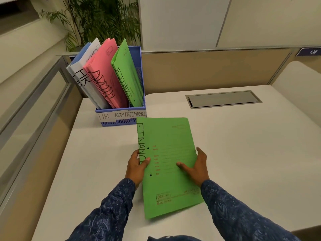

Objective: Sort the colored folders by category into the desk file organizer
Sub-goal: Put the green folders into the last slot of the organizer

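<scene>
Dark-blue patterned sleeves (111, 206) enter from the near edge and end in two bare hands sharing one load. Left grip (137, 164): thumb laid on the top face beside the spine, fingers hidden beneath, pinching the left edge of a flat green card folder (166, 140) lettered FINANCE. Right grip (198, 166): thumb pressed on the cover, fingers curled round the right edge, so both grips are closed on the folder. It lies face up and slightly askew over the pale table (251, 162), with its far corner just in front of the blue plastic file organizer (111, 123). Whether its near corner touches the table cannot be told.

The organizer front carries, from left to right, an HR label (104, 116), an ADMIN label (121, 115) and a FINANCE label (138, 114). White and blue folders (83, 75) lean in the first bay, pink folders (104, 72) in the second, and one green filed folder (128, 75) in the third.

Handling, as judged: thin card, light, fairly stiff along the folded spine, but prone to sag and fan open at the free edge. The surface looks smooth and could slide. The best hold is at mid-length on both long edges, as here, or on the spine alone. Either lets the folder be stood upright and lowered beside its green match in the right-hand bay.
</scene>
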Demonstrator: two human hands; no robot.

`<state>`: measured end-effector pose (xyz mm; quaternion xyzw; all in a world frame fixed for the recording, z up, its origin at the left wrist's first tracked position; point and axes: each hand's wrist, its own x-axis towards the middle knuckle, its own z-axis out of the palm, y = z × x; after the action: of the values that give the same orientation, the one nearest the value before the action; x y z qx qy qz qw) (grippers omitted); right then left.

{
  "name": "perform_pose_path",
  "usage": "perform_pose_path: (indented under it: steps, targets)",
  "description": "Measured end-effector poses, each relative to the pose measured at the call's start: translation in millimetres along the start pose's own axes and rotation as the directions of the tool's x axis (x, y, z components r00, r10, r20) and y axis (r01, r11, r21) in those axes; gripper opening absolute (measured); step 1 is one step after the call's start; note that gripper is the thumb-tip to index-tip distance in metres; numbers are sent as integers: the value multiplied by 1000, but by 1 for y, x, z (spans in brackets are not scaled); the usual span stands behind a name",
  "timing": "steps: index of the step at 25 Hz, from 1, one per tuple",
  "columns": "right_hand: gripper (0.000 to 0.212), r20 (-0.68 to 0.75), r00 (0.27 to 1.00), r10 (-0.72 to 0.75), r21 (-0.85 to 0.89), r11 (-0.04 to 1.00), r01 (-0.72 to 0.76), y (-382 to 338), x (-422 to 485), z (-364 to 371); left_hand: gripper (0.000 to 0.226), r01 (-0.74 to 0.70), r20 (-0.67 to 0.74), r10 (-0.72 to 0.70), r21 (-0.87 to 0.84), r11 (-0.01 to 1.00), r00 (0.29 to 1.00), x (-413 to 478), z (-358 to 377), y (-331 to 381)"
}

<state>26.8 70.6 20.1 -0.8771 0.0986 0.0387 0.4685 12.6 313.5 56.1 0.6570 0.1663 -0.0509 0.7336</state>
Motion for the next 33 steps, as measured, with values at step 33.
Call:
perform_pose_path:
  steps: [33]
  targets:
    - [84, 270, 742, -614, 62, 780, 623, -287, 120, 74, 11, -554, -507, 651, 352, 755, 565, 109, -12, 274]
